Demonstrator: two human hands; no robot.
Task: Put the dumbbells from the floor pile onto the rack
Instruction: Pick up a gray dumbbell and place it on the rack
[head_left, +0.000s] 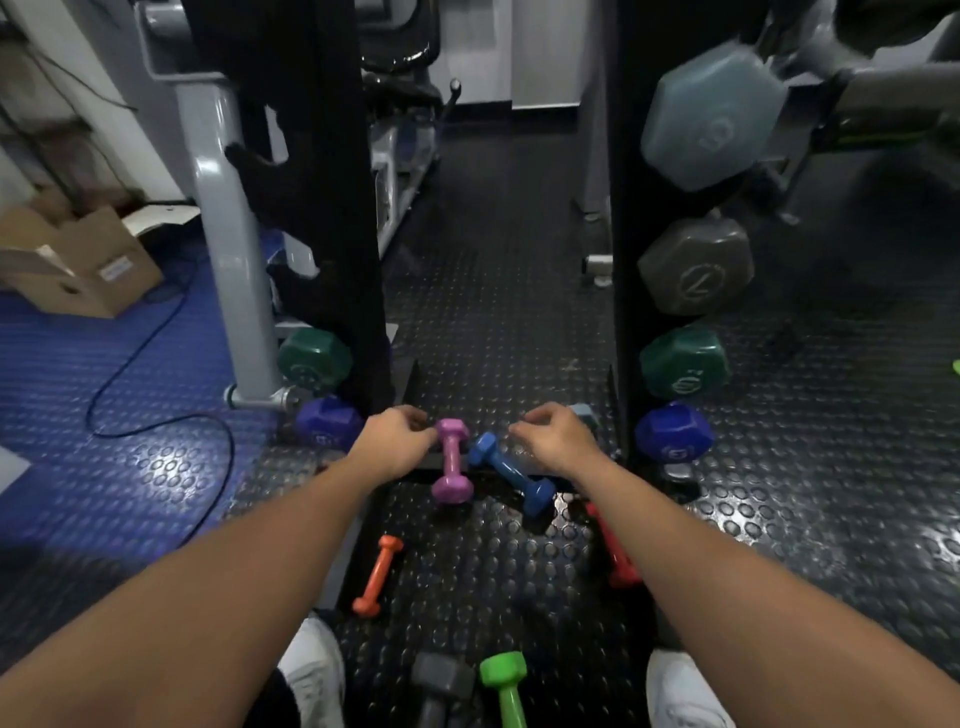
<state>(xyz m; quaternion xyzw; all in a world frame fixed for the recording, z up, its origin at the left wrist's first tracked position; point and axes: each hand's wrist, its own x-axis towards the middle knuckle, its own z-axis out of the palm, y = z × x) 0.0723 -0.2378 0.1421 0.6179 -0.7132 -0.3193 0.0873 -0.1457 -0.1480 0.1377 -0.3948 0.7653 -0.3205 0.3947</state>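
Observation:
Several small dumbbells lie on the black studded floor between the two black uprights of the rack (623, 234): pink (451, 462), blue (511, 475), orange (377, 577), red (615, 556), grey (439, 686) and green (506, 686). My left hand (397, 441) hovers just left of the pink dumbbell's far head, fingers loosely curled and holding nothing. My right hand (556, 441) hovers just right of the blue dumbbell's far head, also loosely curled and empty. On the rack sit a light-blue dumbbell (711, 114), a grey one (696, 265), a green one (683, 364) and a purple one (672, 431).
A grey machine post (228, 260) stands left of the rack, with a cardboard box (78, 265) and a dark cable (156, 364) on the blue mat beyond. My white shoes (317, 670) flank the grey and green dumbbells at the bottom.

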